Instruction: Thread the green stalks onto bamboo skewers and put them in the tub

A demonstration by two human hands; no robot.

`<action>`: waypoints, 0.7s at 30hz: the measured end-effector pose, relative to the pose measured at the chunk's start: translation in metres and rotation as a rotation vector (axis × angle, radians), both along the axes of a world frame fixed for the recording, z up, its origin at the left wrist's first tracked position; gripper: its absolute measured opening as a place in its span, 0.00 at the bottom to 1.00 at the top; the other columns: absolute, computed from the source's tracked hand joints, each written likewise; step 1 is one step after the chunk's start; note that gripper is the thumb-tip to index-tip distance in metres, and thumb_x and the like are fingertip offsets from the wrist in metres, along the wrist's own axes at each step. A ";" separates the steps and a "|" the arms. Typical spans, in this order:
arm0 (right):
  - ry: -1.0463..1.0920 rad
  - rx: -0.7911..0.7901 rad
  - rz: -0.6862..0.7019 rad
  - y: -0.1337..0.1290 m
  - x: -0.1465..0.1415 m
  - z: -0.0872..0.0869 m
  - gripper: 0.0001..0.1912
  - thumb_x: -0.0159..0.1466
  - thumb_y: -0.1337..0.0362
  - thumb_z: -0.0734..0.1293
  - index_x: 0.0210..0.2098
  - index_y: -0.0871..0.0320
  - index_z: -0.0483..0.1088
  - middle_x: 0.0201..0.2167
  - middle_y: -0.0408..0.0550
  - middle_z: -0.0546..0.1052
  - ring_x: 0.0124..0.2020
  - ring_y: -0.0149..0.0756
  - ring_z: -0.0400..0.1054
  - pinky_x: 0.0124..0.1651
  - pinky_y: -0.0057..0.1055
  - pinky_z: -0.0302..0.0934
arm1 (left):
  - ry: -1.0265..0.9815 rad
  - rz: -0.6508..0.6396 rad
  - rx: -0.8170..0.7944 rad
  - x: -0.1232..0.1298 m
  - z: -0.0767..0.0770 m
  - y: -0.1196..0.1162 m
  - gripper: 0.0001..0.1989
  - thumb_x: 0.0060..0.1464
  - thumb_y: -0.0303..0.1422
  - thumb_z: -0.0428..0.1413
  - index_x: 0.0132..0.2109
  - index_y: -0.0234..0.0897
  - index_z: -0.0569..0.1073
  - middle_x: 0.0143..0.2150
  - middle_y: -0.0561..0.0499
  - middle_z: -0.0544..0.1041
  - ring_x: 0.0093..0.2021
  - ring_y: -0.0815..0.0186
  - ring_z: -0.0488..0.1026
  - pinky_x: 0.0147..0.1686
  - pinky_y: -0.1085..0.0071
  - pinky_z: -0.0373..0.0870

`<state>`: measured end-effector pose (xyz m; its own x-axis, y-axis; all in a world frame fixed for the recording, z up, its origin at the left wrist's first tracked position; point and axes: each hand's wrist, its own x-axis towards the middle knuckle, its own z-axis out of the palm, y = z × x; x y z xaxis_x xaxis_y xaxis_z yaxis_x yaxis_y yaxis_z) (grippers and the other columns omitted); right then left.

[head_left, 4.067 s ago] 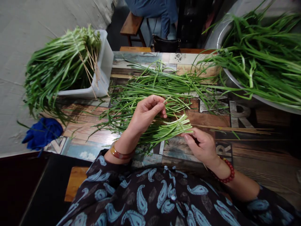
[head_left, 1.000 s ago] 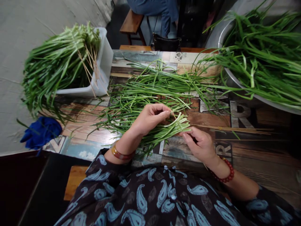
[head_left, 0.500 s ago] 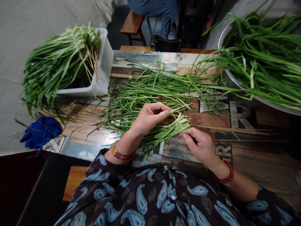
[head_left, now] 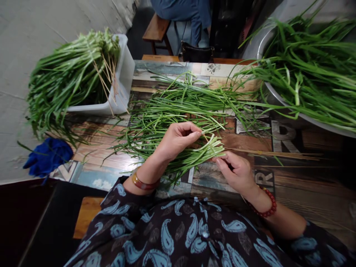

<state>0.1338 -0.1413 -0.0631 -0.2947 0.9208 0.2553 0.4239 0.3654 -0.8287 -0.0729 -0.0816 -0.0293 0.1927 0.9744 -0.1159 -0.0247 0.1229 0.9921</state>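
My left hand (head_left: 179,139) is closed in a pinch at the pale stem end of a garlic chive, beside the tip of a thin bamboo skewer (head_left: 206,137). A row of chive stem ends (head_left: 213,146) sits between my two hands, apparently threaded on that skewer. My right hand (head_left: 236,170) pinches at the near side of this row; a thin length of stick shows below its palm, and the part between the fingers is hidden. Loose garlic chives (head_left: 180,105) spread across the table just beyond both hands.
At the left, a white plastic tub (head_left: 122,81) bears skewered chives. A metal basin (head_left: 263,44) at the right overflows with more. Spare bamboo skewers (head_left: 278,152) lie right of my hands. A blue glove (head_left: 50,157) rests at the left edge. Across the table, a person (head_left: 183,15) sits.
Almost nothing differs. Both hands keep their pinch in the same place, and the row of chives stays put.
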 end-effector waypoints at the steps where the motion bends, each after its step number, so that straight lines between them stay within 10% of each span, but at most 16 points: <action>1: 0.004 0.001 0.000 0.000 0.000 0.000 0.08 0.66 0.68 0.62 0.33 0.56 0.73 0.27 0.45 0.81 0.26 0.32 0.75 0.30 0.25 0.65 | 0.006 0.000 0.002 0.000 0.000 0.000 0.09 0.47 0.35 0.64 0.28 0.33 0.77 0.27 0.52 0.74 0.28 0.72 0.66 0.30 0.76 0.63; 12: -0.007 -0.001 -0.025 -0.001 -0.003 0.000 0.08 0.66 0.67 0.62 0.33 0.56 0.73 0.26 0.44 0.80 0.25 0.32 0.75 0.30 0.26 0.65 | 0.138 0.013 0.055 0.003 0.005 -0.003 0.08 0.48 0.33 0.61 0.26 0.32 0.75 0.25 0.53 0.71 0.26 0.73 0.64 0.28 0.75 0.60; 21: -0.002 0.010 -0.026 -0.001 -0.002 -0.002 0.08 0.66 0.66 0.62 0.33 0.55 0.73 0.27 0.45 0.81 0.26 0.33 0.75 0.30 0.27 0.65 | 0.232 -0.226 0.148 -0.004 0.011 0.001 0.09 0.54 0.34 0.58 0.36 0.32 0.80 0.37 0.46 0.77 0.37 0.67 0.72 0.38 0.73 0.67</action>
